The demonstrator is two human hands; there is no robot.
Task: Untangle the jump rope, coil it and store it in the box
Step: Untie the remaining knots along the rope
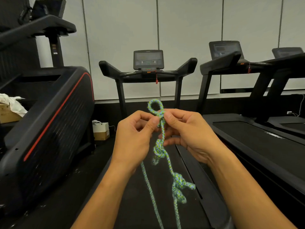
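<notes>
Untangling has barely begun: the left hand (pixel 133 134) and right hand (pixel 186 134) pinch the jump rope (pixel 162 129) at its top knot, with two lower knots still tied, coiling and boxing undone

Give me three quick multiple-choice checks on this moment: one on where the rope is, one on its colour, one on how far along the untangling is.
1. Where is the jump rope held?
A. over the treadmill belt
B. inside a box
C. on the console

2. Its colour?
A. red
B. green and blue
C. black

3. State of the rope?
A. coiled
B. knot-free
C. still knotted

Answers: 1 A, the left hand and right hand pinch it above the belt. 2 B, the braid shows it. 3 C, knots hang below the hands.
</notes>
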